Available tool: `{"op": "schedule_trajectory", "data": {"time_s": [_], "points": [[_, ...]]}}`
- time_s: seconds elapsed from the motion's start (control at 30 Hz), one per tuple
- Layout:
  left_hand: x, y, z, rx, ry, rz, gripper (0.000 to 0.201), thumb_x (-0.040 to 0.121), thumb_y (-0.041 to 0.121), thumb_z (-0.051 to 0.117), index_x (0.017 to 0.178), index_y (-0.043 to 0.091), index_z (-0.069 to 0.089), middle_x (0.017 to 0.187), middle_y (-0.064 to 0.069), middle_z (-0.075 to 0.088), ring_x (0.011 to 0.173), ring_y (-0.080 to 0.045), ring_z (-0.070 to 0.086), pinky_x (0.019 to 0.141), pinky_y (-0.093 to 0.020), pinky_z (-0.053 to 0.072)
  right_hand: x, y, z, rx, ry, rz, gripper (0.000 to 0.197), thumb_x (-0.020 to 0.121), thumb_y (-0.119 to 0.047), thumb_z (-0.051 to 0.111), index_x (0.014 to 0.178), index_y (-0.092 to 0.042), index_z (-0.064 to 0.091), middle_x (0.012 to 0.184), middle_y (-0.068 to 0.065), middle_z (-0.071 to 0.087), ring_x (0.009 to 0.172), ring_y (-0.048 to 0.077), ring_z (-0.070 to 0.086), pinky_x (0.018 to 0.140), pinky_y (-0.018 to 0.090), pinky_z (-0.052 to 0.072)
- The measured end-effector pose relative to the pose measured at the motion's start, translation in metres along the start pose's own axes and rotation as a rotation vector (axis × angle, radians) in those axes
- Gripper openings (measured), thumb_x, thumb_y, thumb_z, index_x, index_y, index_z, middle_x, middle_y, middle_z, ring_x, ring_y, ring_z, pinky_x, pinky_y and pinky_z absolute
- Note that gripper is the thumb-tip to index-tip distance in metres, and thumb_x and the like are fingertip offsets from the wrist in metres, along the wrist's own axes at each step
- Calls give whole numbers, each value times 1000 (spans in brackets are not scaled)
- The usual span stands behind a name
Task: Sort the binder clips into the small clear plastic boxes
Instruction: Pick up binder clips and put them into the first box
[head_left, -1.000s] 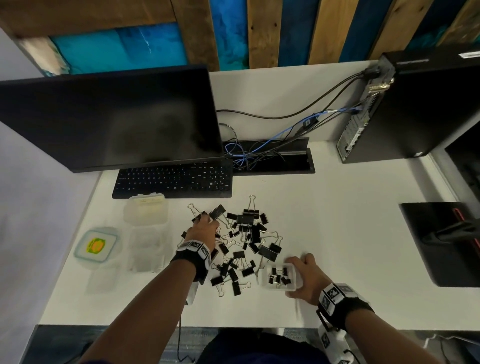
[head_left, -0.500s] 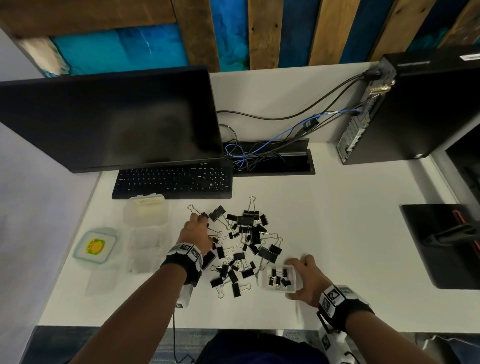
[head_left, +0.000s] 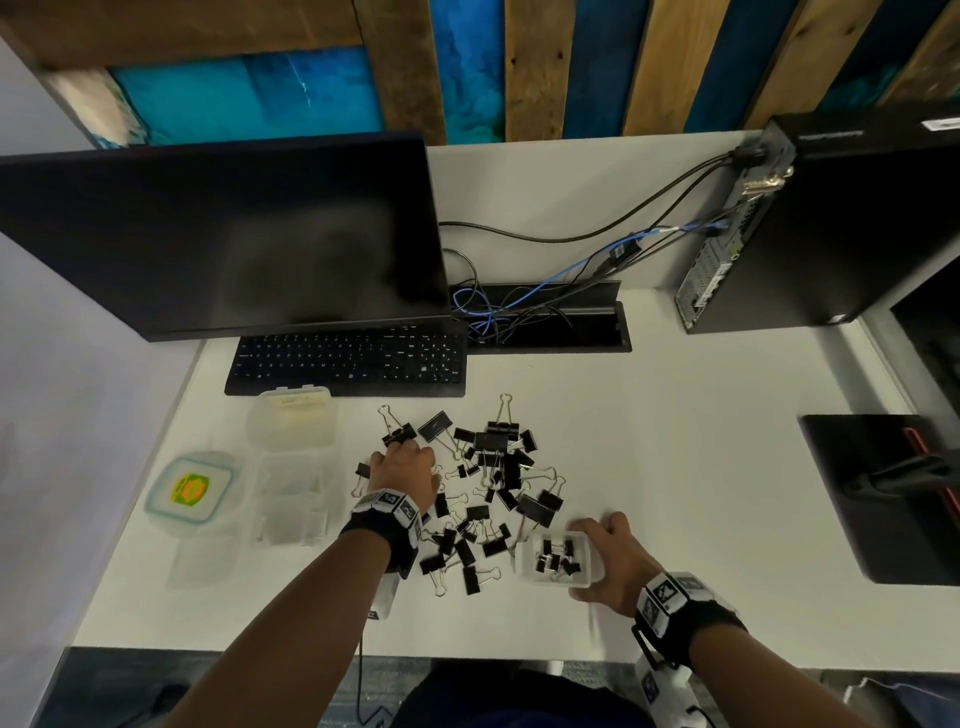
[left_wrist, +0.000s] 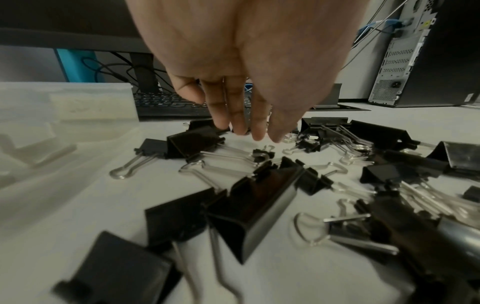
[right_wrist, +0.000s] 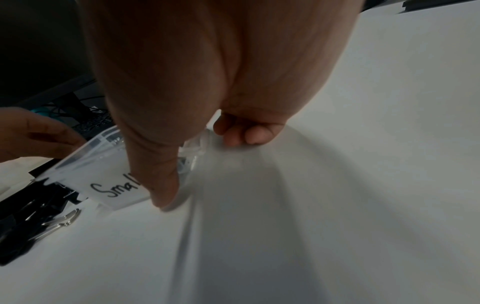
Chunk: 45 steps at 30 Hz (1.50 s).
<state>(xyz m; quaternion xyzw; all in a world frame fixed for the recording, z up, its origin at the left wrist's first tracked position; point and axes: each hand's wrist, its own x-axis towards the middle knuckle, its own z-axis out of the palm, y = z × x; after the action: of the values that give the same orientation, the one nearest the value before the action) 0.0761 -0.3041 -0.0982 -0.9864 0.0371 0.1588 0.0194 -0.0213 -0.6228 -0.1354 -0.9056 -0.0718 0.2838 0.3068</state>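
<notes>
A heap of black binder clips (head_left: 488, 483) of mixed sizes lies on the white desk (head_left: 675, 467). My left hand (head_left: 400, 452) hovers over the heap's left edge, its straight fingers (left_wrist: 233, 115) pointing down to the clips (left_wrist: 192, 139) there and holding nothing. At the heap's near right corner my right hand (head_left: 608, 558) grips a small clear box (head_left: 558, 558) holding several small clips. In the right wrist view the thumb (right_wrist: 161, 181) presses the box (right_wrist: 103, 164) wall beside a handwritten "Small" label.
More clear boxes (head_left: 291, 499) and a lidded one (head_left: 291, 421) stand left of the heap, with a green-labelled tub (head_left: 189, 491) beyond them. A keyboard (head_left: 348, 361) and monitor (head_left: 223, 234) sit behind. A computer tower (head_left: 831, 228) and a black pad (head_left: 883, 493) are on the right.
My left hand drifted slightly left over the heap's left edge and back again. The right hand and its box stayed put.
</notes>
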Motion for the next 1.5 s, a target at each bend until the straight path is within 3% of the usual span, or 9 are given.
{"op": "schedule_trajectory", "data": {"time_s": [0.37, 0.5, 0.63, 0.77, 0.87, 0.93, 1.07, 1.3, 1.5], "points": [[5, 7, 5, -103, -33, -29, 34, 89, 12, 52, 123, 16, 50, 115, -6, 58, 106, -26, 57, 95, -40, 43, 1, 2, 0, 2, -12, 10, 79, 63, -48, 79, 132, -33, 44, 116, -3, 29, 97, 20, 56, 91, 35, 53], [0, 7, -2, -252, 16, -15, 20, 92, 13, 49, 109, 16, 59, 110, -6, 53, 95, -25, 59, 86, -35, 49, 0, 1, 0, -5, -12, 10, 81, 64, -47, 81, 134, -31, 43, 118, -1, 29, 100, 23, 55, 95, 37, 51], [-13, 34, -20, -368, 82, 174, 7, 92, 27, 52, 96, 24, 57, 94, 7, 53, 83, -14, 55, 77, -31, 49, 1, -1, -1, 0, -22, 22, 83, 63, -48, 81, 135, -33, 42, 119, -1, 28, 106, 25, 53, 98, 38, 50], [-38, 79, -31, -454, -120, 462, 9, 91, 30, 58, 97, 25, 62, 91, 12, 56, 81, -6, 54, 72, -23, 47, 0, -2, -2, -8, -11, 32, 83, 64, -48, 81, 135, -34, 41, 120, -1, 27, 107, 25, 53, 98, 38, 50], [-48, 105, -28, -455, -254, 549, 12, 89, 31, 62, 100, 25, 65, 91, 11, 60, 78, -5, 56, 71, -21, 46, 1, -3, 0, -11, -6, 37, 82, 63, -47, 82, 134, -34, 42, 118, -1, 27, 105, 25, 54, 97, 38, 50], [-49, 113, -21, -429, -270, 544, 15, 89, 32, 63, 103, 25, 64, 98, 9, 63, 84, -8, 57, 76, -23, 47, 1, -3, 1, -6, 0, 32, 82, 62, -48, 81, 132, -34, 42, 116, -2, 27, 103, 24, 54, 96, 38, 51], [-48, 102, -13, -386, -139, 468, 16, 95, 29, 49, 102, 24, 62, 102, 6, 59, 92, -12, 56, 83, -32, 49, 1, -2, 0, -11, -3, 37, 80, 63, -46, 81, 131, -34, 43, 117, -1, 27, 104, 25, 55, 96, 38, 51], [-33, 56, -6, -378, -13, 108, 12, 90, 22, 53, 90, 23, 65, 94, 6, 64, 87, -13, 61, 75, -27, 52, 0, -3, 0, -14, 4, 36, 79, 66, -44, 82, 133, -33, 43, 120, 0, 28, 105, 25, 54, 95, 38, 51], [-25, 58, -4, -207, -52, 68, 22, 91, 39, 53, 103, 25, 65, 102, 3, 65, 97, -18, 61, 84, -33, 49, 0, -2, 0, -18, 9, 28, 80, 65, -46, 82, 134, -33, 42, 120, 0, 29, 105, 23, 53, 95, 38, 52]]}}
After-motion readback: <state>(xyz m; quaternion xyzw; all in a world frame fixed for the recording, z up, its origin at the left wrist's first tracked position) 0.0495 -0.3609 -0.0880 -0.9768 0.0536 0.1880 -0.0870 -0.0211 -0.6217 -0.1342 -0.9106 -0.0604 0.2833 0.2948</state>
